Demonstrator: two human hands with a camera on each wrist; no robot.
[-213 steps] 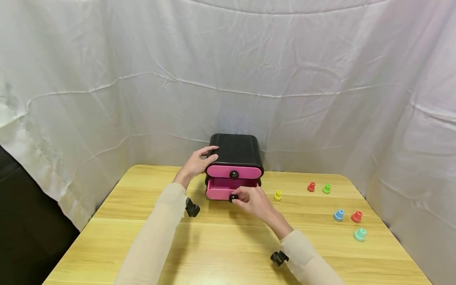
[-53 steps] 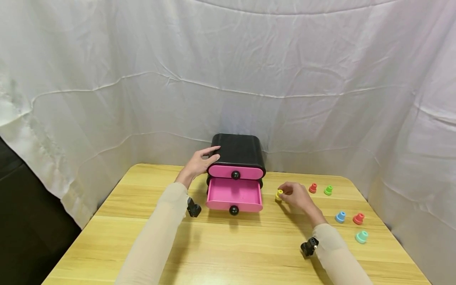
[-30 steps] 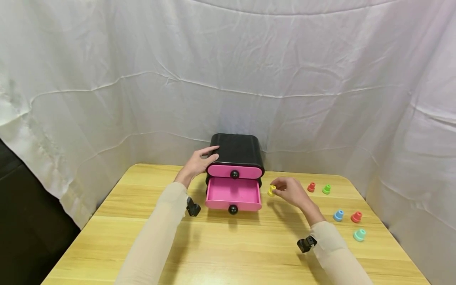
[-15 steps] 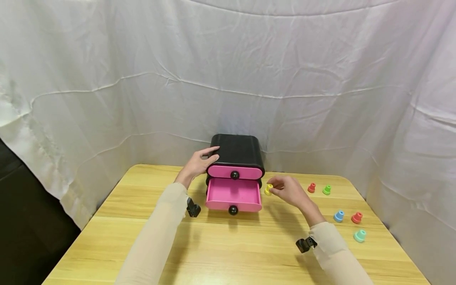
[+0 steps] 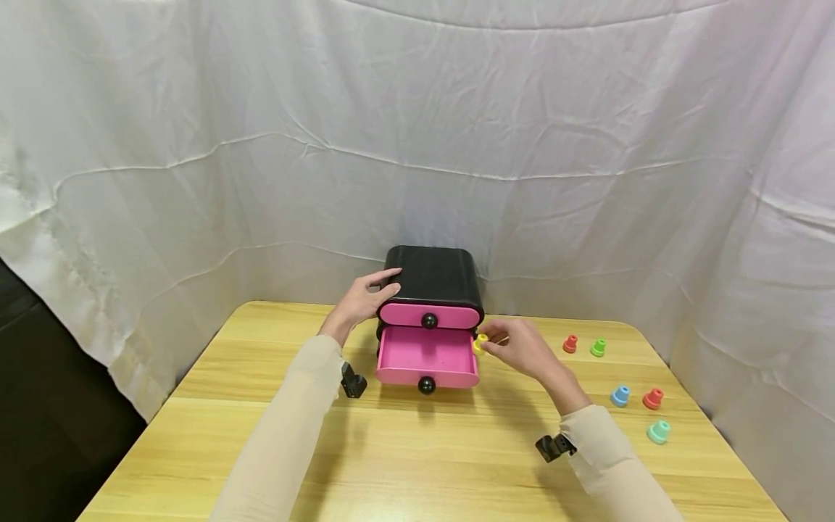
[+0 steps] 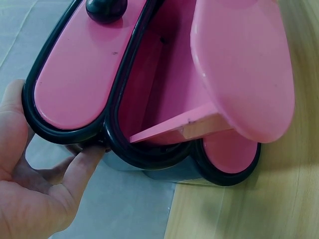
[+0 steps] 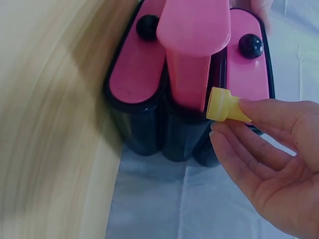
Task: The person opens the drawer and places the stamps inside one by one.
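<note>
Resting on the black drawer unit near the desk's back edge, the left hand cups its top-left corner w/ relaxed fingers. The middle pink drawer is pulled out. At its right rim, the right hand pinches a yellow peg.

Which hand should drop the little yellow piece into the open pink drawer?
Probably the right hand: it already pinches the yellow piece beside the open drawer. The left hand rests on the black cabinet.

Head view wide; wrists close on drawer box.
</note>
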